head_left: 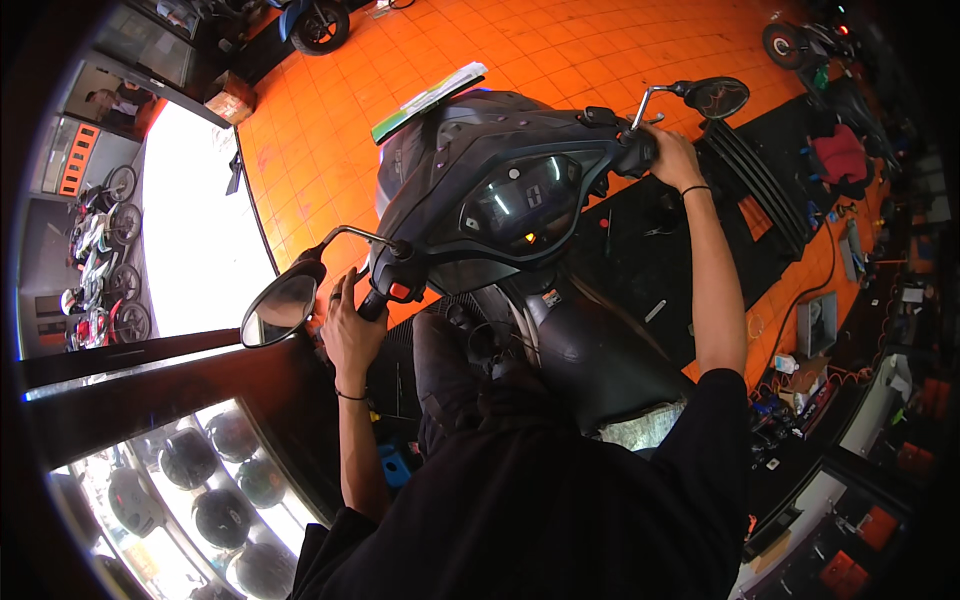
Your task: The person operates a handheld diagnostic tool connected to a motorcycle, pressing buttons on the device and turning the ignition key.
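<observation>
Between my arms stands a dark grey scooter point(440, 215) with a black seat point(590, 350). Its dash display point(525, 205) is on, with a small orange light showing. My right hand point(672, 158) is wrapped round the right handlebar grip point(637, 155), below the right mirror point(718, 97). On the other side, my left hand point(352, 335) rests round the left handlebar grip point(374, 303), a couple of fingers stretched forward past it. The left mirror point(283, 305) is just beside that hand. A green-and-white flat sheet point(430, 103) stands at the scooter's front.
Orange tiles point(560, 50) cover the floor ahead. A person in a red top point(840, 155) crouches at the right, past a black slatted ramp point(755, 185). Helmets point(222, 517) sit on a lit shelf at lower left. Parked motorcycles point(105, 270) line the far left; a hose point(800, 300) lies at right.
</observation>
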The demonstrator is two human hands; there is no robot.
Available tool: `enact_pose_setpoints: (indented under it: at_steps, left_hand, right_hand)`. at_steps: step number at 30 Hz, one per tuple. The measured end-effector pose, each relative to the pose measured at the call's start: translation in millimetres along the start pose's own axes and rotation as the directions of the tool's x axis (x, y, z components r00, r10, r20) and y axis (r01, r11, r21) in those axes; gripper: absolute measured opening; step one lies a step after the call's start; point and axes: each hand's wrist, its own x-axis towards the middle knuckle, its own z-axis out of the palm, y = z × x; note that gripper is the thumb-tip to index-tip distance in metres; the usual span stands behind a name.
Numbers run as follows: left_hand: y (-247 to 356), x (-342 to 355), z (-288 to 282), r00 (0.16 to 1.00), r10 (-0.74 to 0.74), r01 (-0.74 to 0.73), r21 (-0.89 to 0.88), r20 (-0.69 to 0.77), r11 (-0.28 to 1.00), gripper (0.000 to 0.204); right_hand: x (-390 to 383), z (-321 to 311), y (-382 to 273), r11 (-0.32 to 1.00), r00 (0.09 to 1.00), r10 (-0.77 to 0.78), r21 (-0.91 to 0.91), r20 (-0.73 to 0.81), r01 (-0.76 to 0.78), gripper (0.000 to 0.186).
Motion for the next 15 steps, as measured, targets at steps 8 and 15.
enact_pose_setpoints:
  at_steps: [8,15]
  left_hand:
    - [-2.5,0.8,-0.3,1.0,0.029,-0.029,-0.022,0.007,0.999,0.075]
    - [-0.5,1.1,-0.8,1.0,0.013,-0.012,-0.033,0.004,0.999,0.076]
  right_hand:
    - [-10.0,1.9,-11.0,0.995,0.981,-0.069,0.065,-0.182,0.082,0.063]
    - [-5.3,-10.3,-12.4,0.999,1.0,-0.008,0.051,-0.01,0.009,0.059]
